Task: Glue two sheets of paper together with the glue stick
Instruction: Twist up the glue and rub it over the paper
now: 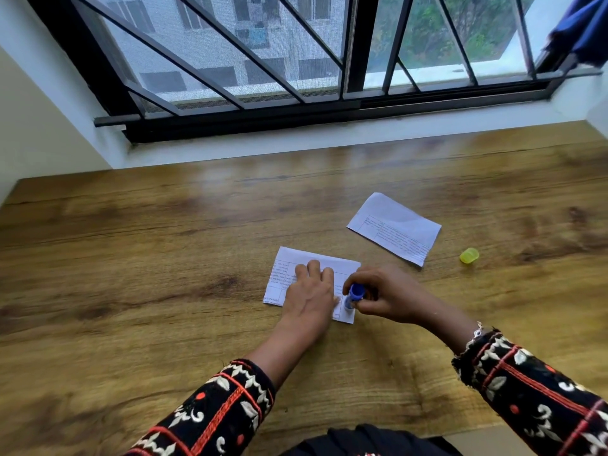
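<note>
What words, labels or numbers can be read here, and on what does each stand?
Near sheet, pressed by the left hand: printed table text, too small and blurred to read.
Far sheet: printed table text, likewise unreadable.
Glue stick and yellow cap: no readable label.

left: table (131,258) shows open wood beside the near sheet (289,261) | centre: left hand (311,291) flat on that sheet, right hand (385,294) gripping the glue stick (354,292) | right: second sheet (394,227) and yellow cap (469,255) lie apart, wood between them | back: barred window (230,60) closes the far edge
</note>
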The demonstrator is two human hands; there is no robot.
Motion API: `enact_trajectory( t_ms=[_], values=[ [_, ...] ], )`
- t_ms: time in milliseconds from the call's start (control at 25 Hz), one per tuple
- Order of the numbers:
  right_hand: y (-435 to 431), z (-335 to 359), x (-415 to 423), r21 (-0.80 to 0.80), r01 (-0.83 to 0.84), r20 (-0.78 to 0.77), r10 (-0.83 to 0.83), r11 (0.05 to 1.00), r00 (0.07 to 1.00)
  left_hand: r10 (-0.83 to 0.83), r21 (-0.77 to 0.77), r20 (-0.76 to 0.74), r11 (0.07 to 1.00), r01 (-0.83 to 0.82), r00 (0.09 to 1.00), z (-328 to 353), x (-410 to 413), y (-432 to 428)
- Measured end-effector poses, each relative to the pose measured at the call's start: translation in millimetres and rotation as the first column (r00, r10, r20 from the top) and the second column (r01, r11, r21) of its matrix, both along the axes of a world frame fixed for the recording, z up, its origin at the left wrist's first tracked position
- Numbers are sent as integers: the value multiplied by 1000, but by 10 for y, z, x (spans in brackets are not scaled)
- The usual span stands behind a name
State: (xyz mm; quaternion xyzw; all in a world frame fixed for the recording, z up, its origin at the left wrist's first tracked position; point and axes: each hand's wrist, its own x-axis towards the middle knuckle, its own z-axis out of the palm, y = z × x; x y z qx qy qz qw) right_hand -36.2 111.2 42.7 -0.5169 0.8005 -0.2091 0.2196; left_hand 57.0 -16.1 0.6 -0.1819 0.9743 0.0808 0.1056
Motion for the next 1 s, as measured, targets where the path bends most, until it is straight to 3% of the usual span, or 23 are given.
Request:
enact_trajectory(
  t_ms=[200, 320, 480, 560, 640, 760, 1000],
  values=[
    [57, -40, 114, -9, 11, 65, -11, 1000, 998, -33, -40, 12, 999, 33, 999, 17, 16, -5],
    [127, -77, 92, -72, 169, 251, -146, 983, 957, -85, -60, 16, 994, 86, 996, 91, 36, -105],
    [271, -112, 6, -136, 473, 688, -261, 870, 677, -314, -44, 41, 948, 316, 948, 154, 74, -480],
    [328, -137, -10, -131, 602, 812, -263, 787, 521, -410, -18, 59, 911, 412, 910, 162, 76, -634],
    [359, -156, -12, -112, 679, 867, -263, 726, 424, -450, -5, 73, 892, 451, 890, 149, 63, -711],
    [381, -173, 5, -94, 738, 898, -263, 669, 352, -397, -22, 70, 917, 399, 915, 130, 63, -715],
    [359, -176, 64, -43, 812, 934, -265, 583, 239, -76, -55, 31, 995, 78, 997, 104, 91, -408]
  ],
)
